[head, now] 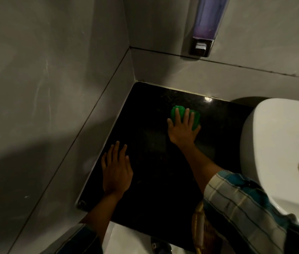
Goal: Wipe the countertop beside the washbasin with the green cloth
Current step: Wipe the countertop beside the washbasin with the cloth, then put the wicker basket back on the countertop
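My right hand (183, 128) flat, fingers spread, pressing bunched green cloth (186, 114) onto far part of dark tabletop (156, 176), left of washbasin (273, 136). Cloth mostly hidden under fingers. My left hand (116, 171) flat, empty, near-left. Washbasin cut off at right.

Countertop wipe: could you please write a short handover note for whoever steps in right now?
Right hand: flat, pressing the cloth on the countertop, toward the back, left of the basin.
Left hand: empty, palm down near the left wall, bracing.
Done: cannot tell how much is wiped; the dark stone shows no streaks.
Left: cover the front and left areas, then the edge along the basin.
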